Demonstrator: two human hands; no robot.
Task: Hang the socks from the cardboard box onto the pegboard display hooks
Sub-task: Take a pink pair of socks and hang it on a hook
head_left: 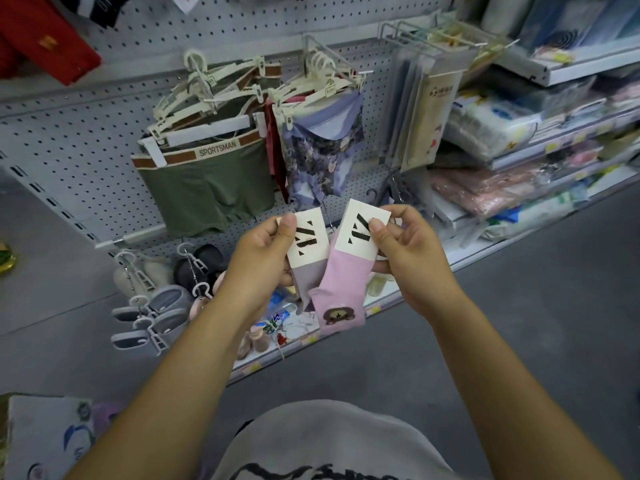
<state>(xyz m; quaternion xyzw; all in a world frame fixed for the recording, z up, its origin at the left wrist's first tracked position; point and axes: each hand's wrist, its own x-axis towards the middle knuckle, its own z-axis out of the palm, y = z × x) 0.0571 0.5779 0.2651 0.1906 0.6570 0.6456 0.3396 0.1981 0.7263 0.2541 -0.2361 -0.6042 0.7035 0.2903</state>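
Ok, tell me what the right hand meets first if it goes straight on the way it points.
Likely the floral underwear on the pegboard: the right hand, pinching the pink sock, points up-left at it. The grey sock in the left hand sits beside that line; depth is unclear.

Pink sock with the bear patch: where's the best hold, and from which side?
Pinch the cream cardboard header card atop the pink bear-patch sock, thumb on its face, coming from its right edge as the right hand does. The card is stiff and flat, while the knit below hangs limp. The grey-lilac sock in the left hand crowds the pink one's left side.
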